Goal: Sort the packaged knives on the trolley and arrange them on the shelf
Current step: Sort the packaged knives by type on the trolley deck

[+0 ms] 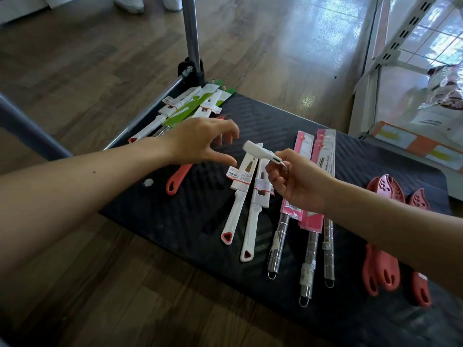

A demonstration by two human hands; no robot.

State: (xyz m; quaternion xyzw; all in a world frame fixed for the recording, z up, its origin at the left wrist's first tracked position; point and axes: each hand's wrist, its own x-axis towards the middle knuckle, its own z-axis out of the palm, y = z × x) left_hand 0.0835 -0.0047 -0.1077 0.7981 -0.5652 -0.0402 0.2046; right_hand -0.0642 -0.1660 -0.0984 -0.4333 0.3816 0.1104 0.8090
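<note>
Item in hand: one white plastic packaged knife (260, 152), seen nearly end-on. My right hand (295, 181) pinched one end of it between thumb and fingertips and held it clear of the deck, directly above its own kind, probably so that I could match it to that group.

My left hand (198, 141) gripped nothing. Its fingers were loosely spread, and it hovered just beside the knife's far end, apparently ready to receive it.

Groups on the black ribbed trolley deck (250, 116), each laid roughly parallel, which I took for sorting by type:
- Two white-handled knives in white card sleeves (240, 196), centre.
- Three steel-handled knives in pink card sleeves (310, 221), just right of those.
- Coral plastic pieces (383, 266), right edge.
- One coral handle (179, 177), partly beneath my left hand.
- An unsorted pile of green-and-white packets (190, 103), far corner by the grey metal trolley post (191, 33).

Room: brown wooden plank floor (100, 58). The white slotted metal shelf (400, 36) stood to the right and, as far as I could see, held no knives yet.
</note>
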